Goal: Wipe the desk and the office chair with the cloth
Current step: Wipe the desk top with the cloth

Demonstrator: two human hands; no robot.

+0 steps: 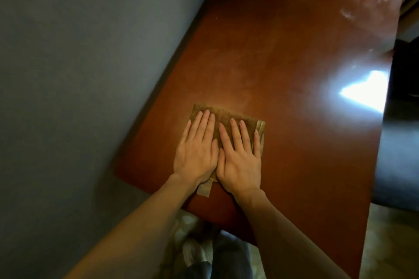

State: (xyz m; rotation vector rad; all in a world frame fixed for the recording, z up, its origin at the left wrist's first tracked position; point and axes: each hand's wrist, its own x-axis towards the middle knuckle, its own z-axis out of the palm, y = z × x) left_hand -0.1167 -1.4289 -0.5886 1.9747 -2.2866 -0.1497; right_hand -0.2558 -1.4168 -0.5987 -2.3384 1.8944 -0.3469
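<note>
Nearest the camera, at the bottom edge, the person's legs (pixel 229 256) are seen in dark clothing, blurred, with pale tiled floor (pixel 390 244) showing to the right of them. Two bare forearms are stretched forward from the lower corners over the near edge of the desk (pixel 283 63), a long reddish-brown wooden top that runs away toward the upper right. Just beyond that edge the cloth (pixel 226 115), a brownish folded rectangle, is laid flat on the desk and is covered for the most part by both hands. The left hand (pixel 196 156) is pressed palm down on the cloth's left half, its fingers straight and held together. The right hand (pixel 240 161) is pressed palm down on the right half, its fingers straight and slightly spread. The two hands are set side by side, touching at the thumbs; nothing is gripped or pinched. A pale hem of the cloth is left showing between the wrists and along the right side. Farther along the desk a bright glare (pixel 367 90) is reflected near the right edge, and faint whitish smears (pixel 347 14) are visible near the far end. The desk's left edge is flanked by a grey-blue wall (pixel 79 63). Beyond the right edge a dark shape (pixel 403 70) is seen, too dim to be identified.
</note>
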